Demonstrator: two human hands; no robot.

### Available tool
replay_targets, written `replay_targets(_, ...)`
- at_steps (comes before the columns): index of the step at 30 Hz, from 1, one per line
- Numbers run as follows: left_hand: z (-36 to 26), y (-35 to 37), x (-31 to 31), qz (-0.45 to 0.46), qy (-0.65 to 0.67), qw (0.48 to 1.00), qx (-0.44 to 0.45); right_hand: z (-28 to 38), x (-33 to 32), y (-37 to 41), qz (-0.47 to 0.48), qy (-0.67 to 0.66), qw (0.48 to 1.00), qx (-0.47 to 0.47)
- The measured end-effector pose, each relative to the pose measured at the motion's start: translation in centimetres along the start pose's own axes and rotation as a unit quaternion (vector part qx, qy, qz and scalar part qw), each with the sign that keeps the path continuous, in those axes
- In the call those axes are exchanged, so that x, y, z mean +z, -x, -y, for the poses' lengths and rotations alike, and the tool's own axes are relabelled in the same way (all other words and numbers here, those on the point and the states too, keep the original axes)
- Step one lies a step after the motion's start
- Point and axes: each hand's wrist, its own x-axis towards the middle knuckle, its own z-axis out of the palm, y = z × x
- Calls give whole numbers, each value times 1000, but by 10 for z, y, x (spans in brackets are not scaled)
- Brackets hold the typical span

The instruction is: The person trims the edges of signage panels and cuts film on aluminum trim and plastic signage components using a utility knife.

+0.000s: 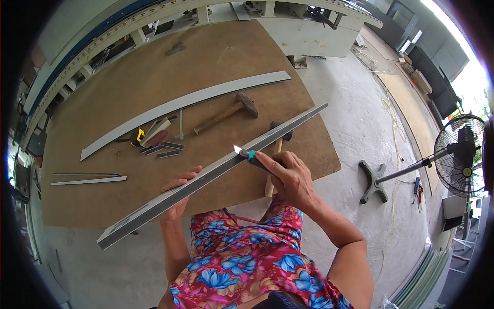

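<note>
A long narrow strip with a grey edge point(211, 172) slants across the front of the board, rising from lower left to upper right. My left hand point(178, 182) is wrapped round its lower half, with the fingers on the far side. In my right hand point(294, 180) is a utility knife point(252, 156) with a teal and black handle. The index finger lies along the handle, and the bright blade is at the strip's upper face; whether it touches cannot be made out. Under the strip's right part lies a mallet point(278, 146) with a dark head and wooden handle.
On the brown board point(216, 56) lie a hammer point(226, 114), a long pale strip point(190, 103), a yellow tape measure point(138, 136), several short cut pieces point(167, 149) and a thinner strip point(90, 180). A standing fan point(463, 154) is at the right; machinery point(309, 33) borders the back.
</note>
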Motion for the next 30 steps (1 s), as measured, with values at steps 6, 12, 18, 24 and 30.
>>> replay_targets(6, -1, 1, -3, -9, -15, 1000, -11, -25, 3, 9, -6, 8, 999, 52)
replay_targets(12, -1, 2, -10, -3, -29, 999, -13, -53, -1, 10, -14, 26, 995, 91)
replay_targets(18, -5, -1, -4, -19, -2, 999, -31, -92, -2, 13, -17, 57, 988, 145)
replay_targets(24, -3, 2, -10, -28, 2, 999, -39, -133, -3, 14, -21, 85, 978, 189)
replay_targets(30, -4, 3, -11, -44, -13, 998, -44, -183, 3, 17, -31, 96, 967, 236)
